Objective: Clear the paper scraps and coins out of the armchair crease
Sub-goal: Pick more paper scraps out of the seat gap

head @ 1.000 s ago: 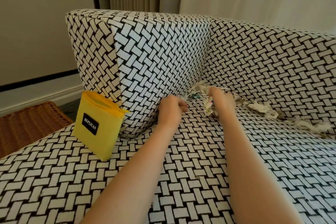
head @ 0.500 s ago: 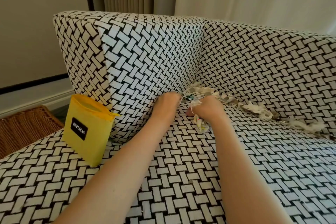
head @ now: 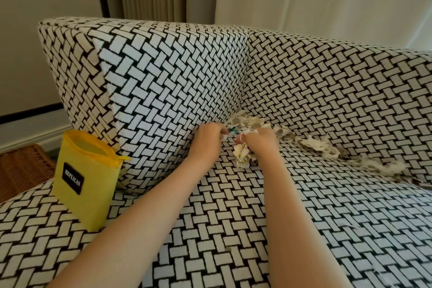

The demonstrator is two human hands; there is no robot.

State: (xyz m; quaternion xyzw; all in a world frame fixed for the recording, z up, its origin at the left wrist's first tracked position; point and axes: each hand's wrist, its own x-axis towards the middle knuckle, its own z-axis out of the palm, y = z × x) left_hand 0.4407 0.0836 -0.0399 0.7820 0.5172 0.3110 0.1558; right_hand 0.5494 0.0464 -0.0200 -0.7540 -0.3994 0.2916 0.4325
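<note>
Looked forward and down from head height, close over the armchair seat, facing its back corner crease; single view only.

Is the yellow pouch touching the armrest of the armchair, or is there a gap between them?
Touching. In the head view, the yellow pouch stands on the seat and its zipped top corner leans against the armrest, with no gap visible there.

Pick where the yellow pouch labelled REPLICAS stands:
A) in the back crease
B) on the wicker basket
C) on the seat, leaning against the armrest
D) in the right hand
C: the yellow pouch stands open-topped on the seat cushion, against the armrest, left of both hands.
</note>
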